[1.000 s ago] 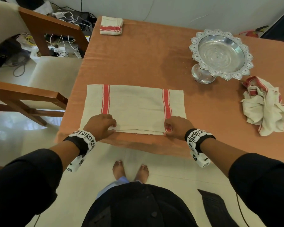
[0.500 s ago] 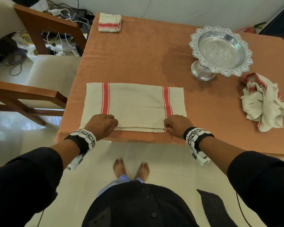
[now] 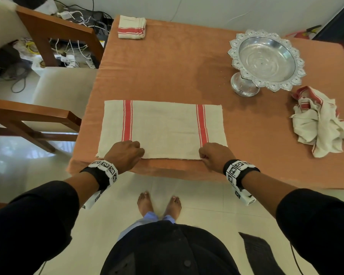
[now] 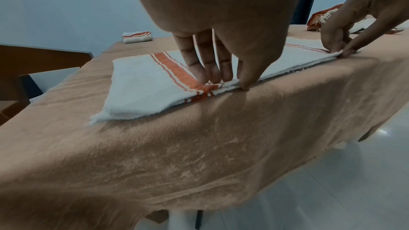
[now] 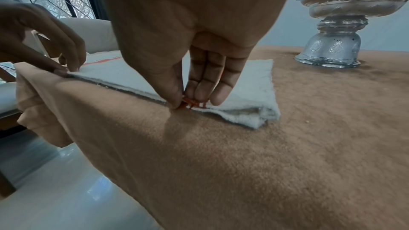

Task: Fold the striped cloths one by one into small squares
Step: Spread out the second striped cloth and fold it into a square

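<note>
Our left hand (image 3: pixel 125 153) and right hand (image 3: pixel 216 155) now pinch the striped cloth (image 3: pixel 163 128) at the table's (image 3: pixel 167 66) near edge, no longer pressing; we judge the next fold imminent.

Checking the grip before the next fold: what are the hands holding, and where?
Both hands pinch the flat striped cloth at its near edge: left hand and right hand, each by a red stripe.

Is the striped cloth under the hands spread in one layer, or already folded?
Folded once. The striped cloth shows stacked layers at its edge, which the left hand and right hand pinch.
</note>
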A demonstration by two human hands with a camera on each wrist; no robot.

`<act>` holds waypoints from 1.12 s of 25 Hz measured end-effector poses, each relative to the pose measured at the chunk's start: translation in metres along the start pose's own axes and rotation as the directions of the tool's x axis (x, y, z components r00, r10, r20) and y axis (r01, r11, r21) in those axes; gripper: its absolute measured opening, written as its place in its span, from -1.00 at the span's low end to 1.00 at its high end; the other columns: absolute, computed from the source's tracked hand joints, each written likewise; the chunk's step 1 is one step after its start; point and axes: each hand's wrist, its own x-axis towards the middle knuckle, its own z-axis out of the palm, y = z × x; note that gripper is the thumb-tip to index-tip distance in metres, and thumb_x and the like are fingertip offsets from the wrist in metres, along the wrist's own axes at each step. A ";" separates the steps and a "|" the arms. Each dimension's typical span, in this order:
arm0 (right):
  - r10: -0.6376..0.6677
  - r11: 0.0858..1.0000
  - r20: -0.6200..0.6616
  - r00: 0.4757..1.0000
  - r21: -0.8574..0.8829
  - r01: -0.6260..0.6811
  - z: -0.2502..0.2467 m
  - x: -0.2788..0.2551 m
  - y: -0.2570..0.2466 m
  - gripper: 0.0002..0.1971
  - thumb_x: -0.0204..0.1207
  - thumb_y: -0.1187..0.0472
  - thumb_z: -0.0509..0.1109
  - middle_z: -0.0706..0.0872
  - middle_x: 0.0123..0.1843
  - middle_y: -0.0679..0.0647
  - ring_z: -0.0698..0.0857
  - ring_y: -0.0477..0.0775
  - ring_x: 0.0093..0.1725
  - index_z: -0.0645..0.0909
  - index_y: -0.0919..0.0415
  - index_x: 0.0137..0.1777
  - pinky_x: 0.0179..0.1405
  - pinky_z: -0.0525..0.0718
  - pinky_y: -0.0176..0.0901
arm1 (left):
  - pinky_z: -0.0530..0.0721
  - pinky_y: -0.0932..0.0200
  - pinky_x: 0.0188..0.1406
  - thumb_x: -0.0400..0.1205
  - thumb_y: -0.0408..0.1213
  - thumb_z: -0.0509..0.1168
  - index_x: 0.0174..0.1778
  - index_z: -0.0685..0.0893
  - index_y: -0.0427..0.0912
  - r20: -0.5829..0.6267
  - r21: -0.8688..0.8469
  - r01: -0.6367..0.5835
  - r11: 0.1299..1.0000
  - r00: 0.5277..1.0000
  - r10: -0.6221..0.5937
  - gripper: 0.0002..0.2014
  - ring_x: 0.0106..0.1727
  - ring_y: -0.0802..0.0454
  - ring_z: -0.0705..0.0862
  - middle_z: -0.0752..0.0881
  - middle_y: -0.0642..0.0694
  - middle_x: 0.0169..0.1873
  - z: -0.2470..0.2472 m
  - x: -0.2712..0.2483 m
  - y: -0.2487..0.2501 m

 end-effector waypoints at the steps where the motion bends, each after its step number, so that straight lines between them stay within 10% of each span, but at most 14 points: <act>1: -0.007 1.000 -0.007 1.000 0.012 0.007 -0.001 -0.001 0.000 -0.94 0.52 0.07 0.42 0.66 -0.11 -0.04 0.64 0.08 -0.11 0.61 0.02 -0.14 -0.20 0.71 0.03 | 0.61 0.05 -0.42 0.62 -0.01 0.27 -0.15 0.75 -0.02 0.003 -0.004 0.001 1.000 1.000 -0.001 -0.78 -0.28 -0.12 0.67 0.66 -0.02 -0.24 -0.001 0.001 0.000; 4: -0.021 0.999 -0.037 0.999 0.031 0.022 -0.002 -0.003 0.004 -0.79 0.59 -0.13 0.37 0.64 -0.11 -0.07 0.62 0.04 -0.13 0.63 -0.01 -0.10 -0.21 0.69 0.01 | 0.58 0.08 -0.40 0.63 0.14 0.12 -0.13 0.76 -0.01 -0.021 -0.010 0.007 1.000 1.000 -0.007 -0.61 -0.26 -0.10 0.66 0.67 0.00 -0.22 -0.005 0.004 0.002; 9: -0.038 0.999 -0.224 0.974 -0.007 0.037 0.000 0.001 0.013 -0.81 0.53 0.16 0.42 0.67 0.04 0.10 0.63 0.20 0.00 0.70 0.11 0.12 -0.14 0.69 0.08 | 0.74 -0.07 -0.14 0.64 0.01 0.42 0.30 0.70 -0.09 -0.134 0.025 -0.022 0.999 0.991 0.026 -0.63 0.08 -0.18 0.70 0.71 -0.12 0.21 -0.004 0.029 0.015; 15: -0.084 0.993 -0.098 0.992 -0.091 0.075 0.002 0.022 0.011 -0.36 0.54 0.04 0.44 0.46 0.64 0.22 0.46 0.29 0.56 0.45 0.17 0.62 0.41 0.60 0.20 | 0.53 -0.20 0.53 0.72 0.03 0.30 0.75 0.30 -0.15 0.016 0.049 0.071 0.996 0.997 -0.072 -0.31 0.73 -0.24 0.33 0.34 -0.13 0.74 0.000 0.065 0.039; 28: -0.046 0.996 -0.065 0.997 -0.076 0.041 0.002 0.020 0.030 -0.24 0.54 -0.23 0.30 0.26 0.76 0.14 0.31 0.23 0.69 0.28 0.02 0.71 0.45 0.57 0.22 | 0.39 -0.29 0.63 0.62 0.33 0.26 0.80 0.15 0.07 0.123 -0.002 0.217 0.976 0.969 -0.216 -0.14 0.80 -0.20 0.16 0.09 -0.03 0.82 0.004 0.063 0.027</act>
